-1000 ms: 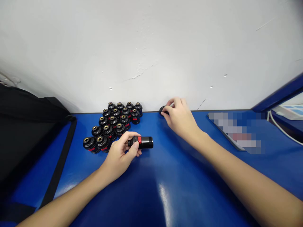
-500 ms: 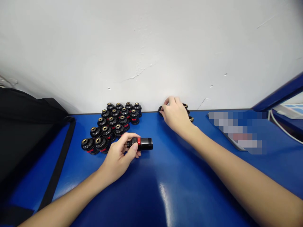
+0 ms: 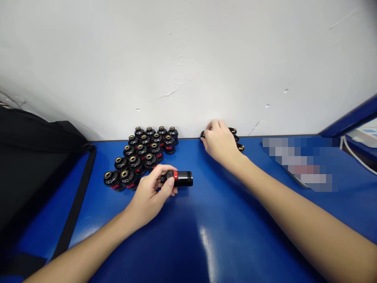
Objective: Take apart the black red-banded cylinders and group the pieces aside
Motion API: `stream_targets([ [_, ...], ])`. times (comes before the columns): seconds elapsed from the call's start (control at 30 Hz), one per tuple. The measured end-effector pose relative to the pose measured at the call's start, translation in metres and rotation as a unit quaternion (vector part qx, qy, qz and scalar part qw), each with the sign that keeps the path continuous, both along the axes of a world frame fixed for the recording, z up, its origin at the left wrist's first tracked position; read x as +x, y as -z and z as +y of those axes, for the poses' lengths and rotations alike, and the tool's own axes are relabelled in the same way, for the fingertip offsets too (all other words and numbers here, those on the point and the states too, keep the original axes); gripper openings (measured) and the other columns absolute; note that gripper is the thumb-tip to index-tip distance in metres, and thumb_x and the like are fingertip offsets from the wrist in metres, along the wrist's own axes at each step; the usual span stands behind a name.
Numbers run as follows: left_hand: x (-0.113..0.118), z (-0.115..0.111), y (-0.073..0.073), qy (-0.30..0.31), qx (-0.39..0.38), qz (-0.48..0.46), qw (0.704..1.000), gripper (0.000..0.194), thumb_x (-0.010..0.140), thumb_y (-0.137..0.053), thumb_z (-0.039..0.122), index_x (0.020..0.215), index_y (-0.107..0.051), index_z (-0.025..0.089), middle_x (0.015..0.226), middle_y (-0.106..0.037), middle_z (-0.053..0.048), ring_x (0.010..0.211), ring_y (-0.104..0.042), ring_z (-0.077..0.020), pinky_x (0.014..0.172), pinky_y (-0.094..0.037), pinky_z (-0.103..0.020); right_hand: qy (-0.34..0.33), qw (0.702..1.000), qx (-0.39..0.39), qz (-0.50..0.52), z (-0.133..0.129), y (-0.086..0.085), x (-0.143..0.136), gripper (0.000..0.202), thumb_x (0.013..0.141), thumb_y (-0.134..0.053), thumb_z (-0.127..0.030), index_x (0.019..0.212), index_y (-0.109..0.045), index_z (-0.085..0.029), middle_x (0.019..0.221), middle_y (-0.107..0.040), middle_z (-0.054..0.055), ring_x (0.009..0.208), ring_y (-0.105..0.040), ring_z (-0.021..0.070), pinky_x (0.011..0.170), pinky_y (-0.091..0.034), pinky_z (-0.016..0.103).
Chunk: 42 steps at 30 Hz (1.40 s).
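My left hand [image 3: 153, 192] is closed round a black cylinder [image 3: 184, 179] with a red mark, held on its side above the table with its wide end to the right. Behind and to the left of it, black bell-shaped parts [image 3: 135, 163] with brass-lined holes on top and red marks stand upright in rows. By the wall, my right hand [image 3: 219, 139] has its fingers curled down on a small black part [image 3: 202, 134], mostly hidden beneath them. Several black pieces with brass-coloured tips [image 3: 240, 147] show just right of that hand.
A blue table [image 3: 165, 243] meets a white wall [image 3: 188, 70] at the back. On the left lies a black bag [image 3: 29, 157] with a strap [image 3: 78, 200]. A flat, partly blurred-out item [image 3: 300, 182] lies at right, near a white cable [image 3: 359, 161].
The whole view has shifted slightly, so everything appears a little farther right. Both hands keep nearly the same pose, the left still gripping the black cylinder.
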State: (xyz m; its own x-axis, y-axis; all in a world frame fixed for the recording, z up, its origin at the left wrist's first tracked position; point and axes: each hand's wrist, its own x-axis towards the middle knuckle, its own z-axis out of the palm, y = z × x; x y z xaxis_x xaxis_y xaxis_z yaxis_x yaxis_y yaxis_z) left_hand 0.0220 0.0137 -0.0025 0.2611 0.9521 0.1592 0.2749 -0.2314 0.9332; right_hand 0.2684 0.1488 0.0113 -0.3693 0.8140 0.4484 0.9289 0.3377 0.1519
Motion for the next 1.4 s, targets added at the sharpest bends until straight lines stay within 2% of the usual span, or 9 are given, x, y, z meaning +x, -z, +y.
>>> stream_targets([
  [0.2, 0.0, 0.0, 0.002, -0.007, 0.001, -0.002, 1.0, 0.022, 0.106, -0.058, 0.037, 0.122, -0.062, 0.022, 0.083, -0.072, 0.001, 0.075, -0.072, -0.0127, 0.073, -0.058, -0.023, -0.009, 0.999, 0.018, 0.04, -0.013, -0.015, -0.004, 0.024, 0.098, -0.059, -0.018, 0.107, -0.076, -0.003, 0.117, -0.064, 0.028, 0.109, -0.055, 0.0379, 0.088, -0.05, 0.048],
  [0.3, -0.001, 0.0, 0.004, -0.005, 0.01, 0.002, 1.0, 0.025, 0.106, -0.059, 0.036, 0.128, -0.058, 0.023, 0.09, -0.071, 0.0, 0.081, -0.073, -0.0133, 0.076, -0.058, -0.024, -0.066, 0.977, -0.01, 0.2, -0.041, -0.03, -0.012, 0.02, 0.102, -0.058, -0.023, 0.107, -0.072, -0.01, 0.115, -0.066, 0.022, 0.107, -0.061, 0.0326, 0.093, -0.051, 0.045],
  [0.37, 0.0, 0.0, 0.005, 0.001, 0.024, -0.002, 1.0, 0.03, 0.107, -0.059, 0.035, 0.134, -0.054, 0.024, 0.095, -0.071, 0.0, 0.084, -0.073, -0.0139, 0.079, -0.059, -0.026, -0.089, 0.936, -0.132, 0.313, -0.066, -0.035, -0.02, 0.022, 0.105, -0.057, -0.035, 0.099, -0.069, -0.017, 0.1, -0.071, 0.012, 0.089, -0.067, 0.0248, 0.083, -0.053, 0.04],
  [0.47, 0.001, -0.002, 0.005, 0.009, 0.052, -0.002, 0.999, 0.032, 0.108, -0.056, 0.035, 0.139, -0.049, 0.025, 0.109, -0.07, -0.003, 0.089, -0.073, -0.0146, 0.084, -0.06, -0.029, -0.102, 0.823, -0.38, 0.409, -0.102, -0.029, -0.032, 0.043, 0.109, -0.044, -0.057, 0.093, -0.063, -0.022, 0.078, -0.07, 0.002, 0.067, -0.066, 0.0187, 0.065, -0.051, 0.034],
  [0.6, 0.0, -0.006, 0.003, 0.024, 0.107, 0.048, 0.993, 0.033, 0.11, -0.054, 0.032, 0.141, -0.047, 0.026, 0.125, -0.068, -0.007, 0.107, -0.072, -0.0182, 0.096, -0.059, -0.033, -0.118, 0.673, -0.455, 0.571, -0.128, -0.006, -0.044, 0.039, 0.104, -0.054, -0.063, 0.101, -0.054, -0.024, 0.077, -0.068, -0.002, 0.061, -0.067, 0.0151, 0.057, -0.054, 0.028],
  [0.73, 0.001, -0.008, 0.001, 0.036, 0.114, 0.107, 0.987, 0.033, 0.11, -0.053, 0.033, 0.141, -0.043, 0.026, 0.128, -0.07, -0.008, 0.115, -0.072, -0.0214, 0.094, -0.058, -0.034, -0.149, 0.624, -0.45, 0.62, -0.129, 0.003, -0.043, 0.041, 0.101, -0.061, -0.063, 0.094, -0.051, -0.024, 0.062, -0.063, -0.006, 0.048, -0.059, 0.011, 0.048, -0.048, 0.023],
  [0.9, 0.006, -0.011, 0.0, 0.036, 0.079, 0.102, 0.991, 0.025, 0.111, -0.05, 0.037, 0.133, -0.047, 0.024, 0.1, -0.072, -0.003, 0.08, -0.071, -0.0173, 0.069, -0.054, -0.029, -0.172, 0.575, -0.484, 0.637, -0.129, 0.003, -0.038, 0.043, 0.098, -0.066, -0.064, 0.096, -0.055, -0.022, 0.065, -0.064, -0.006, 0.046, -0.062, 0.0114, 0.043, -0.051, 0.023],
  [1.03, 0.011, -0.016, 0.0, 0.023, 0.07, 0.058, 0.996, 0.022, 0.112, -0.047, 0.041, 0.125, -0.049, 0.023, 0.086, -0.066, 0.002, 0.065, -0.059, -0.014, 0.061, -0.045, -0.027, -0.179, 0.589, -0.462, 0.639, -0.134, 0.005, -0.041, 0.042, 0.099, -0.064, -0.063, 0.099, -0.059, -0.021, 0.067, -0.063, -0.005, 0.049, -0.061, 0.0109, 0.045, -0.05, 0.022],
  [1.4, 0.018, -0.024, -0.004, -0.015, 0.0, -0.016, 1.0, 0.027, 0.112, -0.045, 0.049, 0.118, -0.052, 0.024, 0.093, -0.062, 0.0, 0.074, -0.056, -0.0144, 0.065, -0.045, -0.028, -0.148, 0.656, -0.381, 0.634, -0.147, 0.009, -0.048, 0.036, 0.103, -0.062, -0.058, 0.104, -0.064, -0.022, 0.064, -0.053, -0.006, 0.053, -0.049, 0.0108, 0.051, -0.04, 0.025],
])
